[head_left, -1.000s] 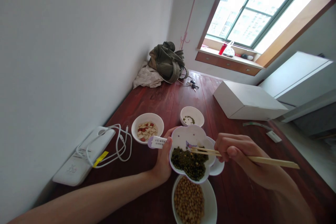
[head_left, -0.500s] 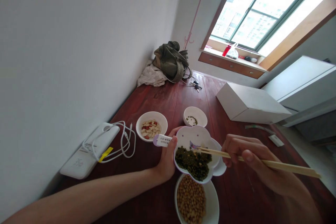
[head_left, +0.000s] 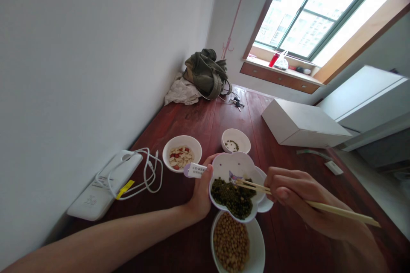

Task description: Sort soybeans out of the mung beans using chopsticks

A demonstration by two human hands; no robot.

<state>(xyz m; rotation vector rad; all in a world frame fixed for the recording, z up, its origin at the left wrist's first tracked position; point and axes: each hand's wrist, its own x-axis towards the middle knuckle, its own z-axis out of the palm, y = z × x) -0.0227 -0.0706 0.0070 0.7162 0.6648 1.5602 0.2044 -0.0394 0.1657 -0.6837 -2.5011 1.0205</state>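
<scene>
My left hand [head_left: 202,193] is closed on the left side of a white flower-shaped bowl [head_left: 228,163], its thumb beside a labelled tab [head_left: 195,170]. The bowl tilts toward me, green mung beans [head_left: 237,200] gathered in its lower part with a few paler beans among them. Closed around wooden chopsticks [head_left: 344,212], my right hand [head_left: 296,196] keeps their tips just above the mung beans. Another white scalloped edge [head_left: 265,204] shows behind the bowl's right side. Below, partly covered by the flower-shaped bowl, stands a white bowl [head_left: 259,243] of tan soybeans [head_left: 231,243].
Left of the hands is a white bowl [head_left: 166,149] of pale flat seeds and red pieces. A white bowl [head_left: 245,141] behind holds some green beans. Farther out are a power bank [head_left: 88,202] with a cable [head_left: 149,183], a white box [head_left: 307,123], keys [head_left: 237,103] and a backpack [head_left: 205,72].
My right hand has come slightly left, closer to the flower-shaped bowl, while the chopstick tips stay over the mung beans. The whole view has shifted a little; my left hand keeps its hold.
</scene>
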